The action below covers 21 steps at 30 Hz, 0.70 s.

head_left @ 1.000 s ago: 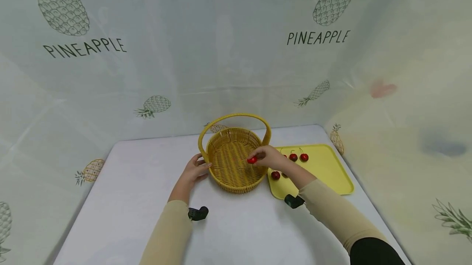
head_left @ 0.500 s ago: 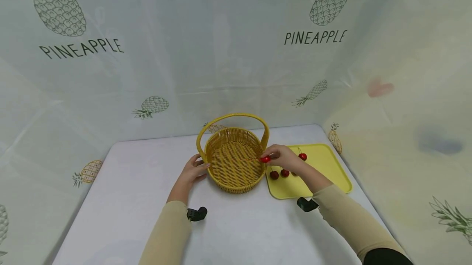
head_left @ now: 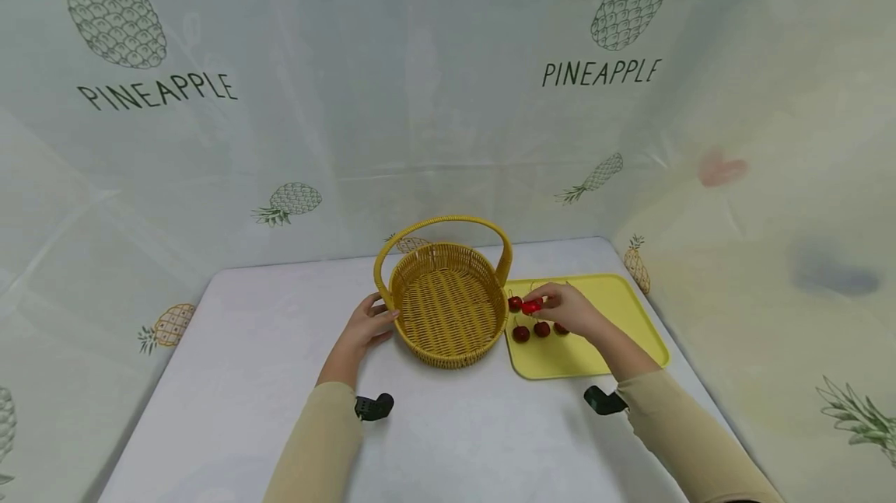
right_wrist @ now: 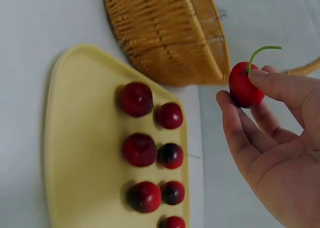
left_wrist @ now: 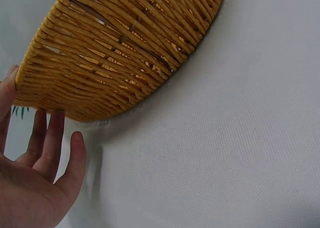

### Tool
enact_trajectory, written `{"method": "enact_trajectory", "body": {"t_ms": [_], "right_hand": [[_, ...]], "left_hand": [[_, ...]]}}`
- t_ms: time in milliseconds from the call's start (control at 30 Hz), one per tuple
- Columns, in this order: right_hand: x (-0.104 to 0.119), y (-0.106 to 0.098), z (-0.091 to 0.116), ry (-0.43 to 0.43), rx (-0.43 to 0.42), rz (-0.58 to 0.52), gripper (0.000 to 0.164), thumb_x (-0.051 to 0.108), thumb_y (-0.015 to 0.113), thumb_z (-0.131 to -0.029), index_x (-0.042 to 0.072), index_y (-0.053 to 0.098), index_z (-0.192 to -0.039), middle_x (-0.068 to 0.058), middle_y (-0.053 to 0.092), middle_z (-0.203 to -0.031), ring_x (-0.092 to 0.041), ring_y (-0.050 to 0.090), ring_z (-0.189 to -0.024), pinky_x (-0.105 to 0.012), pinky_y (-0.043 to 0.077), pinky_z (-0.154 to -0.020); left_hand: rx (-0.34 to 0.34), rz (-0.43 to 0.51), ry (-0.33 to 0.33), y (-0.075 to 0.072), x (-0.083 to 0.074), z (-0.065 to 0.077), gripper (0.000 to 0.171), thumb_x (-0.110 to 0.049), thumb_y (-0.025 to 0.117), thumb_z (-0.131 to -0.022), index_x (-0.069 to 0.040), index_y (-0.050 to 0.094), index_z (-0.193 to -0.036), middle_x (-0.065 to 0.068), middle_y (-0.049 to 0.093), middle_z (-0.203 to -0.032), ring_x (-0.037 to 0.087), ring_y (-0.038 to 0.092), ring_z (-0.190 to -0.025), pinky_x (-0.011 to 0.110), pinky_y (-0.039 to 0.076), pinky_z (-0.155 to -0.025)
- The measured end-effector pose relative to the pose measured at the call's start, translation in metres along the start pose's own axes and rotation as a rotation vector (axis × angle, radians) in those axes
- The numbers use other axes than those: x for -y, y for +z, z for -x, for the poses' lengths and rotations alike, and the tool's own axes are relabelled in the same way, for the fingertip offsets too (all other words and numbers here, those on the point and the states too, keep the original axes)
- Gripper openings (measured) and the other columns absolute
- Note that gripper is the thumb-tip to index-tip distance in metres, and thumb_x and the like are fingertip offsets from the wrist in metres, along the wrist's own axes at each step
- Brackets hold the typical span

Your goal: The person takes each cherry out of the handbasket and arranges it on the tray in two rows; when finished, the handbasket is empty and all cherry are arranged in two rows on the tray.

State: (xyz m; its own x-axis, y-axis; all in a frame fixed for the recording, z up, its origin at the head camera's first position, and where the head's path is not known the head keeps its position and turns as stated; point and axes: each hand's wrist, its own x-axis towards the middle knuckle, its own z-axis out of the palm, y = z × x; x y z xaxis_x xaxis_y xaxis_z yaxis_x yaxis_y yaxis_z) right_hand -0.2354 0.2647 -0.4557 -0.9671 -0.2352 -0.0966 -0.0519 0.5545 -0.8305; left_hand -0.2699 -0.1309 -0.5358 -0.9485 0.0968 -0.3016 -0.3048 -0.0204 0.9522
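Note:
A round yellow woven basket [head_left: 450,361] with a tall arched handle [head_left: 448,219] stands on the table. At its left side my left hand [head_left: 367,323] holds the rim, thumb on the edge and fingertips against the outer wall [left_wrist: 105,67]. My right hand [head_left: 570,309] is over the left part of a yellow tray [head_left: 619,320]. Between thumb and fingers it pinches a red cherry [right_wrist: 244,85], whose curved green stem [right_wrist: 260,52] points up. Several dark red cherries [right_wrist: 140,149] lie on the tray in two rows, partly hidden by the right hand in the head view.
The tray lies right beside the basket, close to its right wall. A white cloth covers the table [head_left: 231,378], and a pineapple-print curtain [head_left: 420,99] hangs behind and around it. Small black devices [head_left: 374,406] are worn on both wrists.
My right hand has moved right, from over the basket to over the tray, with the cherry still pinched. The left hand has stayed at the basket rim.

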Motion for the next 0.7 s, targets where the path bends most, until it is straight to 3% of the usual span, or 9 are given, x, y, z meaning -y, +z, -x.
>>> {"method": "enact_trajectory", "body": {"t_ms": [167, 400, 700], "right_hand": [[-0.011, -0.006, 0.005, 0.037, -0.014, -0.005, 0.024, 0.006, 0.069, -0.09, 0.003, 0.07, -0.114, -0.019, 0.058, -0.122, -0.031, 0.061, -0.102, -0.035, 0.054, -0.075], [-0.024, -0.015, 0.014, 0.035, -0.04, -0.063, 0.023, 0.006, 0.064, -0.094, -0.001, 0.068, -0.115, -0.021, 0.058, -0.123, -0.034, 0.062, -0.105, -0.05, 0.051, -0.086], [-0.041, -0.026, 0.025, 0.032, -0.084, -0.111, 0.027, 0.006, 0.062, -0.096, -0.006, 0.064, -0.12, -0.025, 0.059, -0.124, -0.039, 0.06, -0.108, -0.048, 0.051, -0.089]], "left_hand": [[0.0, 0.0, 0.003, 0.0, 0.001, -0.001, 0.065, -0.009, 0.068, -0.092, -0.015, 0.035, -0.148, 0.021, 0.039, -0.145, 0.037, 0.049, -0.124, 0.055, 0.043, -0.099], [0.006, 0.001, 0.004, 0.0, 0.001, -0.001, 0.064, -0.009, 0.068, -0.093, -0.015, 0.036, -0.148, 0.02, 0.04, -0.145, 0.036, 0.048, -0.125, 0.055, 0.043, -0.099], [0.003, 0.004, 0.004, -0.001, 0.001, -0.001, 0.064, -0.008, 0.067, -0.093, -0.015, 0.036, -0.148, 0.021, 0.042, -0.144, 0.036, 0.048, -0.124, 0.055, 0.043, -0.098]]}}
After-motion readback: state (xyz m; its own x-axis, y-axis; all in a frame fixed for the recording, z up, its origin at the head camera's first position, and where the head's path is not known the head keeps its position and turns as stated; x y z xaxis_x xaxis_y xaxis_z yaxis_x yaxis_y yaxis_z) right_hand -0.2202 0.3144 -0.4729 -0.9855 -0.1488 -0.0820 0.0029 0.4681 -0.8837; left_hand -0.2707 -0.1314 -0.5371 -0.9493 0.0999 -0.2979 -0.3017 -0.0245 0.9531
